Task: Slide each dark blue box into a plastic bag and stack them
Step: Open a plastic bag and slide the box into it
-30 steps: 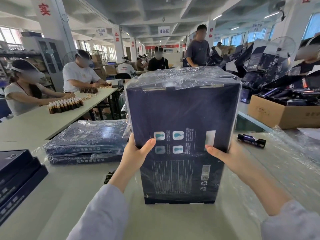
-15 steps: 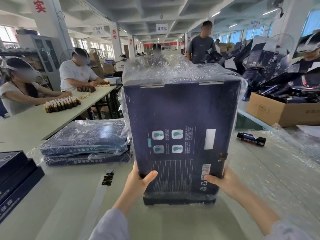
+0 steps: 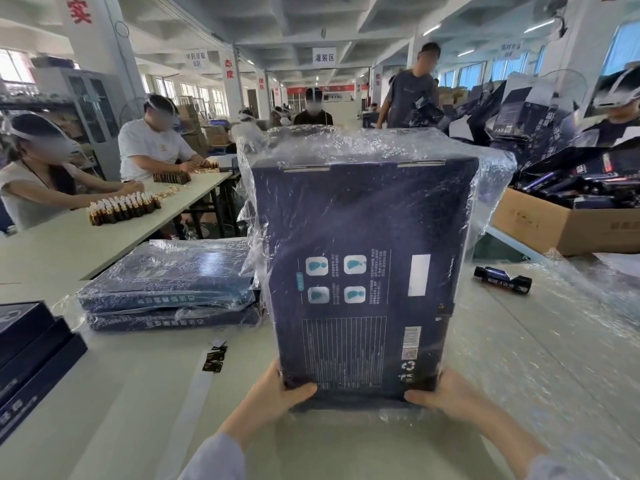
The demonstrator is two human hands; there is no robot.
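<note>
A dark blue box (image 3: 363,237) stands upright on its end in front of me, its printed back facing me. A clear plastic bag (image 3: 491,188) covers it from the top down to near its lower edge. My left hand (image 3: 277,393) grips the box's lower left corner and my right hand (image 3: 440,393) grips the lower right corner, both over the plastic. To the left lies a stack of two bagged dark blue boxes (image 3: 166,282), flat on the table (image 3: 121,393).
Unbagged dark blue boxes (image 3: 31,358) are piled at the left edge. Loose clear plastic bags (image 3: 554,341) cover the table on the right, with a small dark bottle (image 3: 502,278) on them. A cardboard carton (image 3: 554,223) stands far right. Other people work at a table (image 3: 104,230) behind.
Both my hands have slid down the box's sides to its bottom corners, and the plastic bag has come down over the box from its top to near its base.
</note>
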